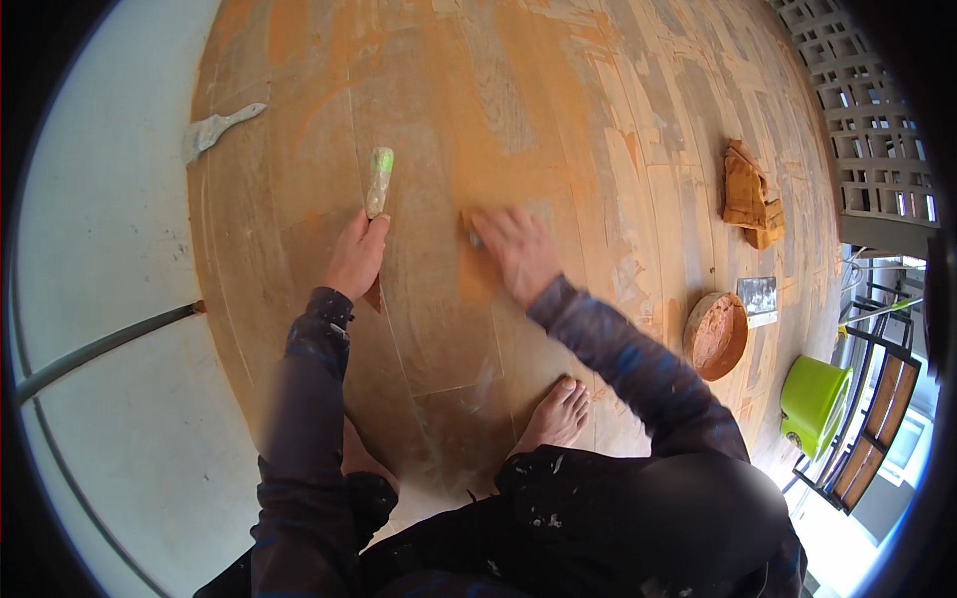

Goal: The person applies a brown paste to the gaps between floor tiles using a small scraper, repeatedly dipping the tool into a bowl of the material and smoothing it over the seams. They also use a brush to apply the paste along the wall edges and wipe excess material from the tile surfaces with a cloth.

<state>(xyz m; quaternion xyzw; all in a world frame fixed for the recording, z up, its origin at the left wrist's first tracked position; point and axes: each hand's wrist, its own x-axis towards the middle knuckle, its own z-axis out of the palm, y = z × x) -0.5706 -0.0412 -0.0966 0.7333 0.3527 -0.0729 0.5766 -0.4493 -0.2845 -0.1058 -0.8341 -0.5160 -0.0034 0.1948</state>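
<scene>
My left hand is closed round a putty knife with a pale, green-tipped handle pointing away from me. Part of its brown-stained blade shows below the hand. To the right, my right hand presses down on the wooden floor, smeared by motion. Under its fingers lies an orange-brown pad, mostly covered; its exact kind cannot be made out. Orange filler is smeared over the planks around both hands, and dusty patches show near my bare foot.
At far left, a brush-shaped scraper lies by the white wall. On the right are a brown cloth, a round tub of orange paste, a flat metal blade, a green bucket and a slatted bench.
</scene>
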